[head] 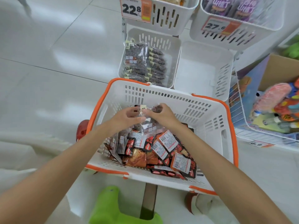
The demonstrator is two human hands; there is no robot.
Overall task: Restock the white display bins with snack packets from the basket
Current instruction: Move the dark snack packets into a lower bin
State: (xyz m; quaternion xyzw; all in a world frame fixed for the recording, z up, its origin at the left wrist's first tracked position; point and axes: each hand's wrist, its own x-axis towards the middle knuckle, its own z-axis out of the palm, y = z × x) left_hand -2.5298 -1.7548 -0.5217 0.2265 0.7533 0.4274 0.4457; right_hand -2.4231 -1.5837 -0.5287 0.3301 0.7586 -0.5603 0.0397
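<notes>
Basket (210, 126), white with orange rim, holding red-black snack packets (163, 147); left hand (127, 117) and right hand (161, 114) both pinching one clear packet (146, 122) above it.

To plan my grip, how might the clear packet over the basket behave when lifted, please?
Probably floppy: the clear packet hangs limp from the left hand and right hand. Likely light, since pinches hold it; glossy film may slip.
</notes>
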